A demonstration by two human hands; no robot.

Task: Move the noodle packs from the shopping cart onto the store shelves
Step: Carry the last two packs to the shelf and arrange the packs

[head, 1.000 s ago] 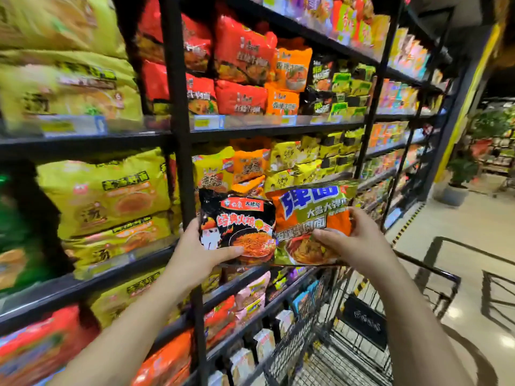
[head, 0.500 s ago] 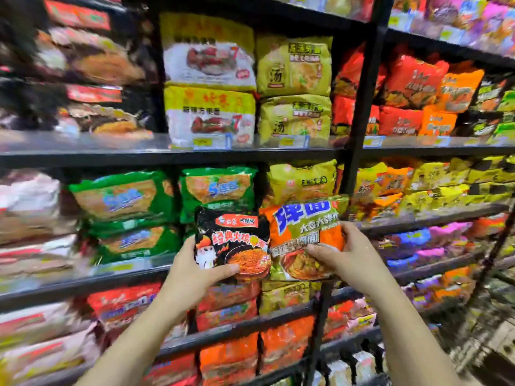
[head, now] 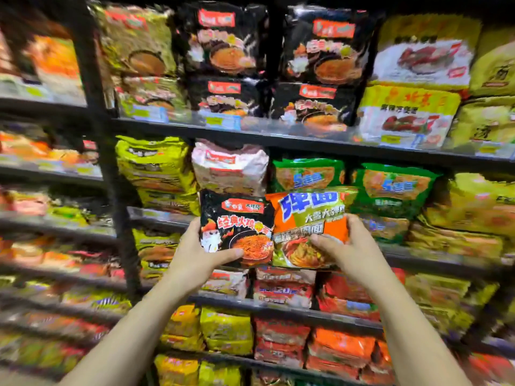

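— What's being held up there?

— Left hand [head: 195, 256] grips a glossy black plastic noodle pack [head: 237, 227], red letters "经典火鸡"; its fingers are curled behind, thumb across the front.

— The other?

— Right hand [head: 348, 246] pinches an orange-and-green plastic noodle pack [head: 309, 221] reading "弹面". Both touch edge to edge before the black metal store shelves [head: 278, 133].

black noodle pack [head: 237, 227], orange-green pack [head: 309, 227], upright, apparently overlapping
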